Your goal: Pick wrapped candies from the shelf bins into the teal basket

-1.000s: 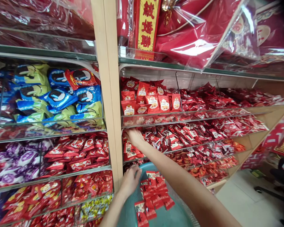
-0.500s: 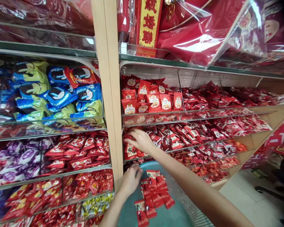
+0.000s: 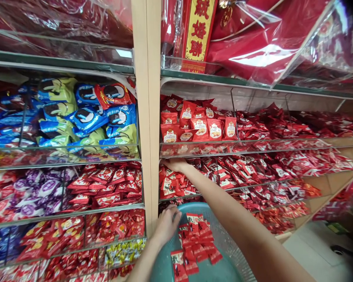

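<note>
My left hand [image 3: 168, 224] grips the far rim of a teal mesh basket [image 3: 234, 254], fingers curled over the edge. Several small red snack packets [image 3: 195, 241] lie in the basket. My right hand [image 3: 173, 163] reaches deep into the second shelf bin, among red packets with white labels [image 3: 172, 185]. Its fingers are hidden behind the clear shelf front [image 3: 194, 149], so what they hold does not show.
A wooden upright [image 3: 147, 117] divides two shelf bays. Blue, green and red biscuit packs [image 3: 88, 117] fill the upper left bin. Red snack packs [image 3: 200, 125] sit above my right hand. Red wrapped goods and a sign with yellow panel [image 3: 197, 35] stand on top.
My right hand has pushed further back and up into the bin, under the shelf front. The view has shifted left. My left hand stays on the basket rim.
</note>
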### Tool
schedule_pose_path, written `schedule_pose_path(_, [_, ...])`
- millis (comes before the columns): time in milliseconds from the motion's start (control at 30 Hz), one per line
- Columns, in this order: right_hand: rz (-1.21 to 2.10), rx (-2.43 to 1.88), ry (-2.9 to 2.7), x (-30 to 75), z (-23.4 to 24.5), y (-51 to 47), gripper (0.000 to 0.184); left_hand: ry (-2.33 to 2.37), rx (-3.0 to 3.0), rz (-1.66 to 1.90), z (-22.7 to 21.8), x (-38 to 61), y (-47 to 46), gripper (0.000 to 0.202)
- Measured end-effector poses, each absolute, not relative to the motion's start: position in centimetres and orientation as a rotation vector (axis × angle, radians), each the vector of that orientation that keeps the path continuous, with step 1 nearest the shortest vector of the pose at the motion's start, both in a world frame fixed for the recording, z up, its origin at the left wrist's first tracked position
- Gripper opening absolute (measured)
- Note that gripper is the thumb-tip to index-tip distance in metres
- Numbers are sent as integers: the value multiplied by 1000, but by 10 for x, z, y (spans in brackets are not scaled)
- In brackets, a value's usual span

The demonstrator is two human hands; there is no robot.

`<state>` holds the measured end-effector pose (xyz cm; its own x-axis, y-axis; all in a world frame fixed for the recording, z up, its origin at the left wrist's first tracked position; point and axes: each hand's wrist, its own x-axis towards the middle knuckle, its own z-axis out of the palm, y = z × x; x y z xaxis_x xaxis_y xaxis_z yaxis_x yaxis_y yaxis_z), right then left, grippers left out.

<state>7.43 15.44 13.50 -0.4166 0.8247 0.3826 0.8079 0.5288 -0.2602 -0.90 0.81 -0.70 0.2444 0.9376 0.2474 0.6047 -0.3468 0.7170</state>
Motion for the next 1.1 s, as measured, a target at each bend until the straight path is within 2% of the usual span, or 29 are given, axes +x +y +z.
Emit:
schedule_pose_path(267, [66, -1385, -2461, 75, 135, 142, 59, 1420, 2024, 897, -4, -9, 6, 30])
schedule_pose_path(500, [173, -1170, -2570, 92, 133, 121, 50, 1421, 2027, 894, -3, -9, 7, 28])
schedule_pose_path(700, [83, -1066, -2509, 100, 123, 102, 50, 1404, 2029, 896, -3, -10, 9, 27])
schedule_pose_path(867, [66, -928, -2423, 109, 130, 93, 41, 1388, 2024, 883, -6, -10, 12, 27])
schedule_pose_path(1000, [-24, -1023, -2320, 123, 135, 69, 38, 1369, 2034, 880, -5, -10, 13, 28])
schedule_pose_path(1100, [-67, -1073, -2393, 132, 132, 44, 45, 1362, 2056, 880, -3, -10, 13, 29])
